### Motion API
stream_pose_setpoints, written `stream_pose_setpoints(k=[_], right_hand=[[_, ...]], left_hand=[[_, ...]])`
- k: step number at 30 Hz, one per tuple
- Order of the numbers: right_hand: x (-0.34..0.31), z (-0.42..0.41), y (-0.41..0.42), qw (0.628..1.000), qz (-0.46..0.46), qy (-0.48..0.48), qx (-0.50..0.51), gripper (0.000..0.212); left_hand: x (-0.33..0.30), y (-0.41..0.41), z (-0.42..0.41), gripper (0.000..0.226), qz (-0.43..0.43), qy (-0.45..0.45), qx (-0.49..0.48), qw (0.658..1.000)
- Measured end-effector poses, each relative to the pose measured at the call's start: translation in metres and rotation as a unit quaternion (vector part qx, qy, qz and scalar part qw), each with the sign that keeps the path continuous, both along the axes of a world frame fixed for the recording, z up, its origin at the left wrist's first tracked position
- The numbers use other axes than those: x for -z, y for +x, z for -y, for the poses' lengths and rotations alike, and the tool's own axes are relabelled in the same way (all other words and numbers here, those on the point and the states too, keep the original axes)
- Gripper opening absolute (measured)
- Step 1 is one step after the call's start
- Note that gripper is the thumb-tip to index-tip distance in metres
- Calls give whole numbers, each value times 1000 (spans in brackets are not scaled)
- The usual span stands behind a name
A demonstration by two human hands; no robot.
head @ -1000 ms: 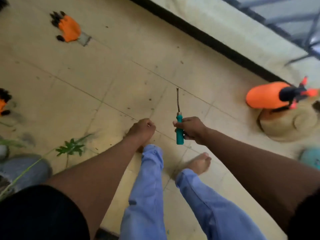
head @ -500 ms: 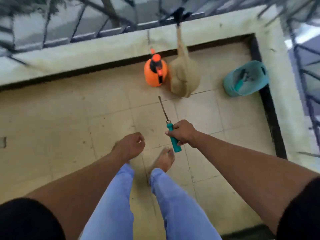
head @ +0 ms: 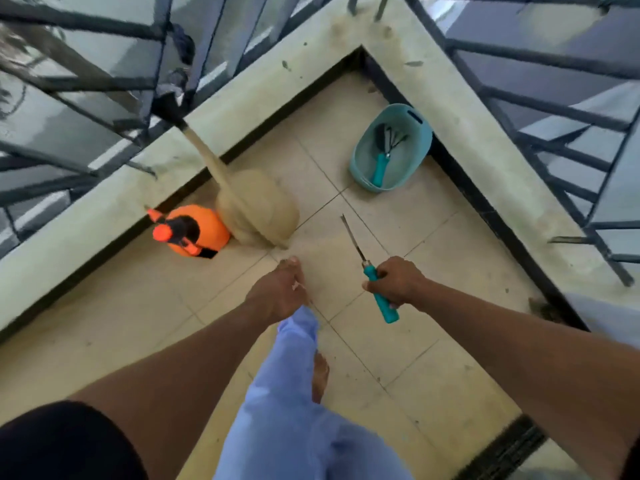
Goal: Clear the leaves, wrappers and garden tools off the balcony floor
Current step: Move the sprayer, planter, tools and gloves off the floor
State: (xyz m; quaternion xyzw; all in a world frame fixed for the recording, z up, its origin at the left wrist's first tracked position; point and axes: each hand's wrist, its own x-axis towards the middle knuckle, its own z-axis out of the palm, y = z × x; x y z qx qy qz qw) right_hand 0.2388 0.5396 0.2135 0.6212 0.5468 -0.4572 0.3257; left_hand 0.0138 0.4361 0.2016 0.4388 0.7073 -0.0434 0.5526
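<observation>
The right hand (head: 394,285) holds the teal-handled weeder (head: 372,276) tight, up over the floor, the left hand (head: 277,295) hangs loose with nothing in it, so walk to the teal basket (head: 420,133) and lay it in gently, sharp end down.

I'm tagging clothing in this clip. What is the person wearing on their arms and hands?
Both forearms are bare; black short sleeves end near the frame's bottom corners. The left hand and right hand wear no gloves; no rings or watch show.
</observation>
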Motion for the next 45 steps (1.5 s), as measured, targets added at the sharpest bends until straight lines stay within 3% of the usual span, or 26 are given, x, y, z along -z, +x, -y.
stream_pose_setpoints(k=[6,10,13,17,21,25,31,34,40,45], right_hand=[[36,-76,30,997,17,-9,74,34],[70,-127,46,986,-11,32,161,21],[100,-164,52,974,-28,52,218,33],[146,-210,54,970,-46,66,230,38],[186,-248,47,971,-60,79,216,37],[210,-278,33,977,-86,68,182,44],[219,-302,31,994,-58,86,37,23],[213,-303,39,992,-71,84,-55,23],[186,-300,55,976,-92,50,-192,28],[146,-296,56,970,-92,36,-224,26]], left_hand=[[41,-8,-96,45,-57,-9,205,977],[75,9,-166,68,-160,56,388,906],[104,31,-222,79,-173,107,430,880],[143,59,-287,92,-191,156,400,883],[176,78,-323,113,-212,141,400,880],[195,86,-336,119,-201,130,396,886],[204,92,-334,116,-212,139,412,875],[202,93,-335,111,-210,138,410,877],[178,102,-338,110,-183,102,346,915],[138,117,-319,87,-126,-9,205,971]])
